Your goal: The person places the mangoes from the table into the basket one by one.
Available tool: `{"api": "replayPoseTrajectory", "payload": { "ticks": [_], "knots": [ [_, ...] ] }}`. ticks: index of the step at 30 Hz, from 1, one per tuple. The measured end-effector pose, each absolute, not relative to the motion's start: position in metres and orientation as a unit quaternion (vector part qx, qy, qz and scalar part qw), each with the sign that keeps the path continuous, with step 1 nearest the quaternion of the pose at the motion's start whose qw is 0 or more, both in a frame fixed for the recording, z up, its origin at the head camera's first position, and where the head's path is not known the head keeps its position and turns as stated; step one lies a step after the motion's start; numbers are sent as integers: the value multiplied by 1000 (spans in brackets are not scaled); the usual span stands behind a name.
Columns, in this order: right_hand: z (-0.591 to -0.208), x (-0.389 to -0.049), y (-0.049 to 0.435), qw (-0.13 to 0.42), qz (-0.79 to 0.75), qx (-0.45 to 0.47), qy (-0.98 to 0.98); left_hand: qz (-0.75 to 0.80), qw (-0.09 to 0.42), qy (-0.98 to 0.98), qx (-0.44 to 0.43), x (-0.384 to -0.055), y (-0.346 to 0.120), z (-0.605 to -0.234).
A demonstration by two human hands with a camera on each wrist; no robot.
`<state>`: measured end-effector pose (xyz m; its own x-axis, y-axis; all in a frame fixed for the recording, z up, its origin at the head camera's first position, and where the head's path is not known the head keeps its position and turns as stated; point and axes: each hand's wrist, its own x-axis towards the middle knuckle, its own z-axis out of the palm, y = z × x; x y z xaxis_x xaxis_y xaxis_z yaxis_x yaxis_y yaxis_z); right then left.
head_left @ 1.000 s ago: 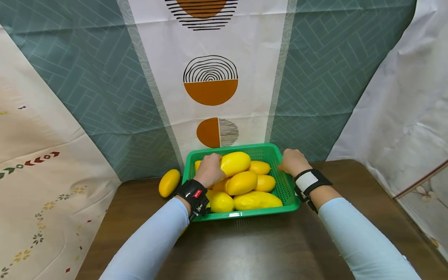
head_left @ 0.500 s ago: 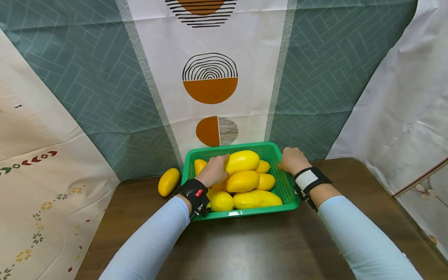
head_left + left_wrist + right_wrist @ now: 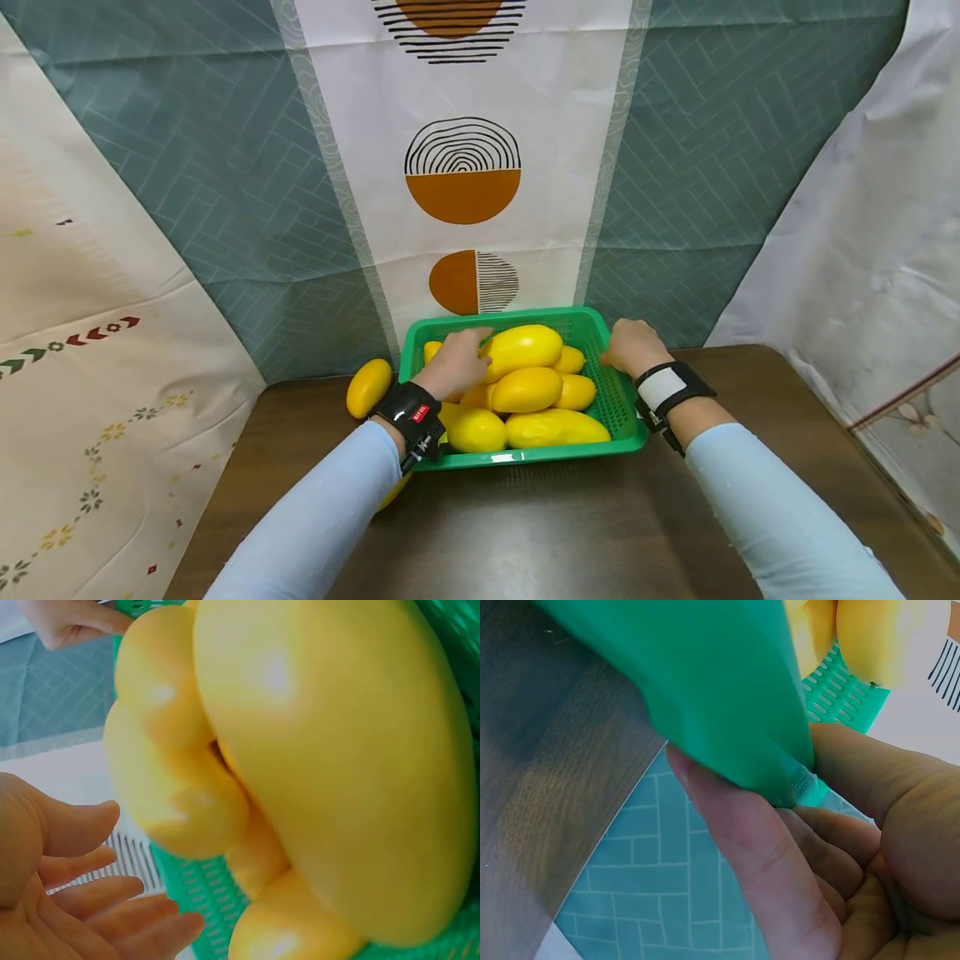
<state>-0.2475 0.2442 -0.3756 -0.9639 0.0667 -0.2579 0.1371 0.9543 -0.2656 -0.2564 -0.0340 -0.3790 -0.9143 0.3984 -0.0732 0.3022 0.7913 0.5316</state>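
A green plastic basket (image 3: 555, 453) holds several yellow mangoes, piled up. My left hand (image 3: 453, 364) is over the basket's left half, beside the large mango (image 3: 522, 348) on top of the pile. In the left wrist view this hand (image 3: 75, 885) has its fingers loosely spread, with a gap between them and the mangoes. On the right, my right hand (image 3: 633, 348) holds the basket's rim. The right wrist view shows the thumb and index finger pinching the green rim (image 3: 705, 690) from either side.
A single mango (image 3: 369, 388) lies on the brown table (image 3: 525, 533) left of the basket. Another (image 3: 393, 492) shows partly behind the left forearm. Patterned cloth (image 3: 675, 167) hangs right behind the basket and along both sides.
My left hand moved the large top mango to the right on the pile, then let go of it. The right hand has kept its grip on the rim. The head view has shifted slightly.
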Motion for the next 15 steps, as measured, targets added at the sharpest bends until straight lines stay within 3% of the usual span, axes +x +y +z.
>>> {"api": "replayPoseTrajectory", "payload": {
  "ticks": [15],
  "knots": [
    [-373,-242,243,123,-156,40,979,257,-2,961,101,-234,-128,-359]
  ]
}}
